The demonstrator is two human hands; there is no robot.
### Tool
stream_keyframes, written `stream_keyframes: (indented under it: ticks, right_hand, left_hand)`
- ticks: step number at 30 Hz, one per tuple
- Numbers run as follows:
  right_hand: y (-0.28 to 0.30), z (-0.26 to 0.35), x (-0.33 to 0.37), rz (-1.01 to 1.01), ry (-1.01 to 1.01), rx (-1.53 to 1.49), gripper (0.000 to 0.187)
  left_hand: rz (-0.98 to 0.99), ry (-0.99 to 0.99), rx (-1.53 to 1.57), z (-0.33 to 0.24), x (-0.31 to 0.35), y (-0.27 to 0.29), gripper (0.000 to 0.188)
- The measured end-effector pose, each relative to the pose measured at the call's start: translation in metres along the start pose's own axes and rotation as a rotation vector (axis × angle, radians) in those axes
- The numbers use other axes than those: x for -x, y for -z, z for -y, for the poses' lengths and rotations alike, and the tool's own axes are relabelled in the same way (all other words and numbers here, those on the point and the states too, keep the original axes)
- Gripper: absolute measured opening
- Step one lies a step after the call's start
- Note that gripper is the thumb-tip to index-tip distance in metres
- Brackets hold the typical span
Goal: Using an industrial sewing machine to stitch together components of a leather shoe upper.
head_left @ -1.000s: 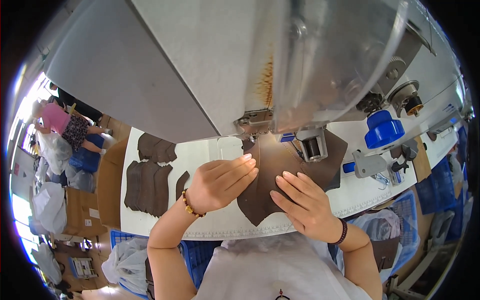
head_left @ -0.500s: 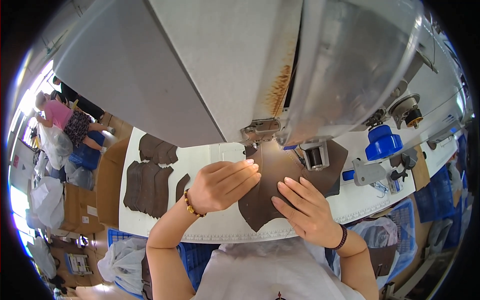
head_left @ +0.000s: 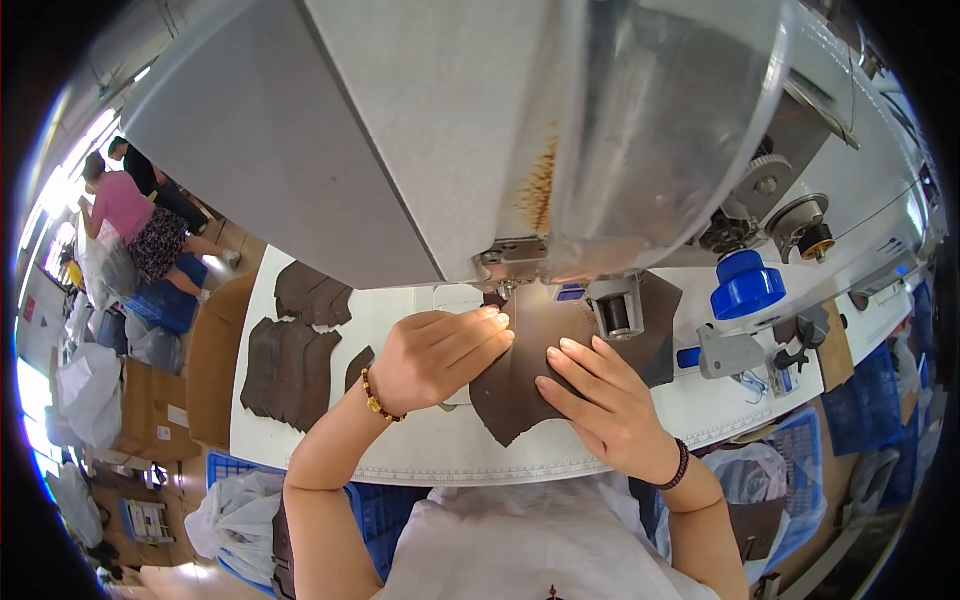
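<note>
A large brown leather-like piece (head_left: 510, 400) lies flat on the white table beneath the sewing machine's needle area (head_left: 507, 290). My left hand (head_left: 435, 362) is at the piece's left edge, close to the needle. Its fingers are pressed together with the tips on the brown edge, and the thumb is hidden underneath. On the right half of the piece my right hand (head_left: 608, 410) rests with its fingers stretched out flat. A dark roller in a metal bracket (head_left: 615, 312) stands just beyond the right fingertips.
Stacked brown cut pieces (head_left: 290, 370) lie at the table's left, with a smaller brown piece (head_left: 358, 366) by my left wrist. The machine head (head_left: 430, 130) overhangs the table. Right are a blue knob (head_left: 748, 285) and a grey metal plate (head_left: 728, 352). Two people stand far left.
The brown piece has slid a little away from me under the machine. Both hands have moved forward with it, keeping their hold and shape.
</note>
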State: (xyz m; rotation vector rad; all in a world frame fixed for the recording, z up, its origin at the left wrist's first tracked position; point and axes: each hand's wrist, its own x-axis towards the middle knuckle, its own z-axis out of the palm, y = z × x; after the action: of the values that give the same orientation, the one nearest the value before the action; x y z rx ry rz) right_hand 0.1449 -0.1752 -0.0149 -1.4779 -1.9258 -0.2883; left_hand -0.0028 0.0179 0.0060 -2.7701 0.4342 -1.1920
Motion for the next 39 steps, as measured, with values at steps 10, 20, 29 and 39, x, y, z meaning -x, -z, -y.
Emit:
stream_keyframes:
  ticks: [10,20,29,39]
  right_hand:
    - [0.012,-0.015,-0.009,0.073,0.011,-0.082,0.043]
    - [0.01,-0.025,-0.016,0.034,0.038,-0.038,0.046]
    - [-0.014,-0.011,-0.008,-0.121,0.055,0.207,0.033]
    - [-0.015,-0.017,-0.009,-0.176,0.045,0.136,0.03]
  left_hand:
    - [-0.019,0.072,0.022,0.0,-0.002,-0.006,0.026]
    - [0.066,0.19,0.071,0.0,-0.004,-0.003,0.036]
    - [-0.093,0.551,0.317,-0.023,0.002,0.004,0.038]
    - [0.034,0.108,0.028,-0.025,0.003,0.002,0.024]
